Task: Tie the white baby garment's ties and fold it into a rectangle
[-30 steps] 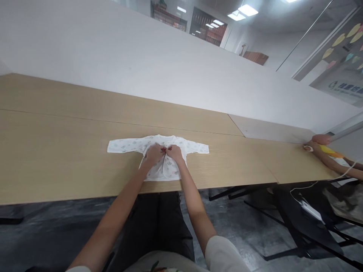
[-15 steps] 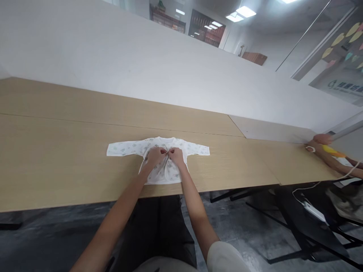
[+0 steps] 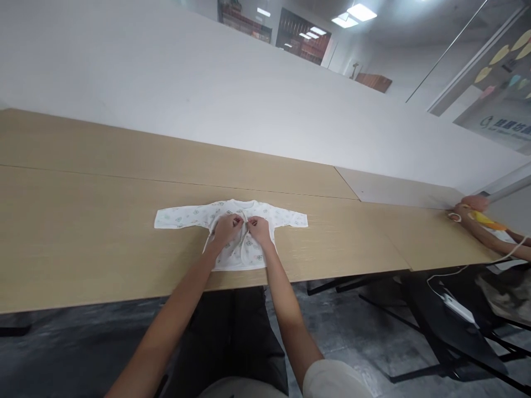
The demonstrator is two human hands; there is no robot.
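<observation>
A small white long-sleeved baby shirt (image 3: 253, 257) with a scattered print lies face up on the table, its sleeves spread to both sides and its collar away from me. Above the chest, my left hand (image 3: 227, 228) pinches one front edge of the shirt. Close beside it, my right hand (image 3: 259, 228) pinches the other front edge. Between the fingertips there is a narrow gap, and the front opening runs down below them. Whatever small fastening may sit in the fingers is too small to make out.
The long wooden table (image 3: 91, 237) runs along a white wall (image 3: 166, 83) with glass above. At the far right another person's arms (image 3: 477, 232) rest near a yellow and white item (image 3: 489, 222). A black folding chair (image 3: 440, 315) holds a white power strip (image 3: 458, 308).
My hands have come slightly apart at the fingertips, each keeping its pinch on the shirt's front edge. The shirt lies in the same place.
</observation>
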